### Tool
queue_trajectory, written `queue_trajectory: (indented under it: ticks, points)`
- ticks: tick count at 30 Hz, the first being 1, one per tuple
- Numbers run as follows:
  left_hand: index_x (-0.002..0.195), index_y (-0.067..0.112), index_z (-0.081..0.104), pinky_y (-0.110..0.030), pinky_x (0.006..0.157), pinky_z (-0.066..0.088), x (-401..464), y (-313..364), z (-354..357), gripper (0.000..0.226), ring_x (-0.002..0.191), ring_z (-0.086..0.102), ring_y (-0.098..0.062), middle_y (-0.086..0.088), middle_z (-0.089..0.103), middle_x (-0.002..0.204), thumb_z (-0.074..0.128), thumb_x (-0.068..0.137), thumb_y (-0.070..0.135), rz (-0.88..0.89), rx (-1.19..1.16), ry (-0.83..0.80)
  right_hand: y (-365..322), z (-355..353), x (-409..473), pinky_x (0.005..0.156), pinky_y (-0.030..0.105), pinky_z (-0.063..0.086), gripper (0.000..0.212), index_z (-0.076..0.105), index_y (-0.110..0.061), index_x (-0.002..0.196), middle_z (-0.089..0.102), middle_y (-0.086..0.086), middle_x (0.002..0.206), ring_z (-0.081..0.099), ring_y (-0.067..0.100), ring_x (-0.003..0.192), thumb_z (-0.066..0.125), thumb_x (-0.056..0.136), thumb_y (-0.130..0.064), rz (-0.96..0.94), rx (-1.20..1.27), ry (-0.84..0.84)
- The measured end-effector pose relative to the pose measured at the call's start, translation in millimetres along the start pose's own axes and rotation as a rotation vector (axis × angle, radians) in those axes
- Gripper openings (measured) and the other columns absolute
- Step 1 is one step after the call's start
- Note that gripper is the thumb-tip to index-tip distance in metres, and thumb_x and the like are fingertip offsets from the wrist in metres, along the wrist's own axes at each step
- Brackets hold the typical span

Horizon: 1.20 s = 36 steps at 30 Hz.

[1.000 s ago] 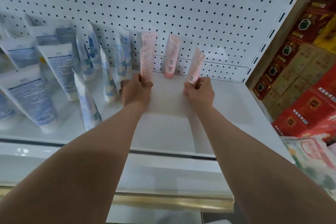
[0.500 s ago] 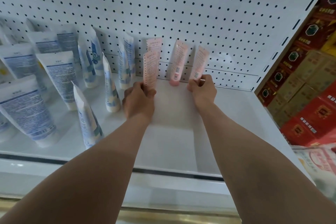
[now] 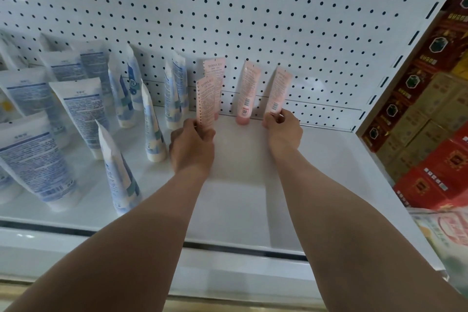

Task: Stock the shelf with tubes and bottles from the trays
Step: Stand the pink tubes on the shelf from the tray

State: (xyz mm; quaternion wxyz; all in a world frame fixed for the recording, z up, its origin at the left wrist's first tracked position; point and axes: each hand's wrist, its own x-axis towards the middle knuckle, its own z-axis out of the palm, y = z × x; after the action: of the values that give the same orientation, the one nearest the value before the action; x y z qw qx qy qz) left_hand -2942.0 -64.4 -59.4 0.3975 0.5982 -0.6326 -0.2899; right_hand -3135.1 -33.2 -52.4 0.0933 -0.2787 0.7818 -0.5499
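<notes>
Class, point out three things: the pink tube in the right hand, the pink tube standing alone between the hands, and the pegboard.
right-hand pink tube (image 3: 279, 94), head view, label middle
free pink tube (image 3: 247, 91), head view, body middle
pegboard (image 3: 228, 20), head view, bare panel

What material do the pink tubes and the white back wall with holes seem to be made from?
Pink tubes: probably soft matte plastic, with flat crimped top ends. White perforated back wall: likely painted sheet metal, smooth with even round holes, though the look leaves this open.

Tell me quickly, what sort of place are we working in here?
Most likely a shop aisle. The white shelf has a pegboard back panel, rows of upright blue and white tubes stand facing out, and stacked red retail boxes fill the next bay. Each hand is setting down a pink tube.
</notes>
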Motion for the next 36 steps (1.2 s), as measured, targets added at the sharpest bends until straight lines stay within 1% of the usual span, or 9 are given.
queue_trajectory:
  ticks: [3, 6, 9, 11, 16, 20, 27, 32, 36]
  points:
    - [0.114, 0.023, 0.057, -0.037, 0.091, 0.044, -0.1, 0.3, -0.1, 0.029, 0.107, 0.056, -0.029, -0.009, 0.06, 0.114, 0.06, 0.091, 0.04, 0.0, 0.014, 0.001, 1.4, 1.5, 2.1, 0.064, 0.027, 0.043, 0.015, 0.068, -0.026, 0.101, 0.072, -0.01, 0.09, 0.063, 0.011, 0.087, 0.063, 0.089, -0.034, -0.003, -0.012, 0.008]
    - [0.116, 0.023, 0.057, -0.037, 0.092, 0.045, -0.8, 0.9, -0.8, 0.031, 0.107, 0.057, -0.03, -0.009, 0.059, 0.114, 0.059, 0.091, 0.04, -0.007, 0.014, -0.004, 2.3, 2.5, 2.9, 0.061, 0.025, 0.04, 0.015, 0.068, -0.025, 0.1, 0.071, -0.011, 0.088, 0.062, 0.012, 0.085, 0.062, 0.09, -0.034, -0.01, -0.018, 0.02]
    - [0.118, 0.023, 0.056, -0.037, 0.093, 0.046, -1.1, 1.4, -1.4, 0.032, 0.107, 0.057, -0.031, -0.01, 0.059, 0.114, 0.057, 0.091, 0.04, -0.005, 0.018, -0.012, 2.6, 2.9, 3.6, 0.063, 0.026, 0.038, 0.016, 0.069, -0.024, 0.102, 0.068, -0.012, 0.087, 0.059, 0.012, 0.084, 0.062, 0.09, -0.033, -0.014, -0.023, 0.032]
    - [0.118, 0.023, 0.056, -0.038, 0.093, 0.046, -1.2, 1.8, -1.6, 0.032, 0.107, 0.057, -0.03, -0.009, 0.059, 0.114, 0.057, 0.091, 0.04, -0.007, 0.021, -0.013, 3.0, 2.9, 4.0, 0.062, 0.025, 0.038, 0.016, 0.069, -0.024, 0.102, 0.068, -0.011, 0.088, 0.059, 0.012, 0.083, 0.063, 0.091, -0.033, -0.016, -0.026, 0.031]
    - [0.117, 0.023, 0.056, -0.039, 0.094, 0.047, -1.3, 1.9, -1.3, 0.03, 0.108, 0.057, -0.031, -0.01, 0.058, 0.114, 0.057, 0.092, 0.04, -0.007, 0.025, -0.013, 2.5, 3.6, 4.4, 0.066, 0.026, 0.039, 0.016, 0.069, -0.024, 0.102, 0.069, -0.011, 0.089, 0.06, 0.013, 0.084, 0.063, 0.09, -0.033, -0.011, -0.024, 0.043]
    - [0.118, 0.022, 0.056, -0.038, 0.094, 0.046, -0.2, 1.6, -0.6, 0.031, 0.11, 0.056, -0.03, -0.01, 0.059, 0.114, 0.057, 0.092, 0.04, -0.005, 0.03, -0.018, 2.4, 3.7, 3.7, 0.058, 0.024, 0.038, 0.015, 0.068, -0.023, 0.101, 0.069, -0.011, 0.088, 0.06, 0.013, 0.082, 0.063, 0.09, -0.033, -0.016, -0.022, 0.037]
    - [0.119, 0.022, 0.055, -0.04, 0.096, 0.046, -0.1, 2.0, -1.1, 0.033, 0.111, 0.055, -0.03, -0.01, 0.058, 0.115, 0.056, 0.093, 0.041, -0.005, 0.043, -0.023, 2.1, 3.9, 3.8, 0.069, 0.027, 0.042, 0.015, 0.068, -0.025, 0.102, 0.069, -0.012, 0.09, 0.061, 0.014, 0.086, 0.063, 0.091, -0.033, -0.003, -0.039, 0.034]
    - [0.117, 0.022, 0.055, -0.039, 0.096, 0.046, -0.7, 1.6, -1.6, 0.031, 0.11, 0.055, -0.03, -0.01, 0.058, 0.114, 0.055, 0.093, 0.041, -0.002, 0.043, -0.021, 2.3, 4.1, 3.9, 0.069, 0.028, 0.044, 0.015, 0.067, -0.025, 0.101, 0.069, -0.011, 0.09, 0.062, 0.016, 0.088, 0.062, 0.091, -0.035, -0.003, -0.053, 0.037]
    - [0.116, 0.022, 0.056, -0.04, 0.097, 0.046, -1.0, 1.4, -2.2, 0.031, 0.109, 0.056, -0.031, -0.01, 0.057, 0.115, 0.054, 0.092, 0.042, -0.007, 0.035, -0.025, 2.2, 4.4, 4.0, 0.069, 0.028, 0.042, 0.015, 0.067, -0.025, 0.101, 0.067, -0.012, 0.088, 0.061, 0.015, 0.086, 0.063, 0.09, -0.035, 0.001, -0.053, 0.046]
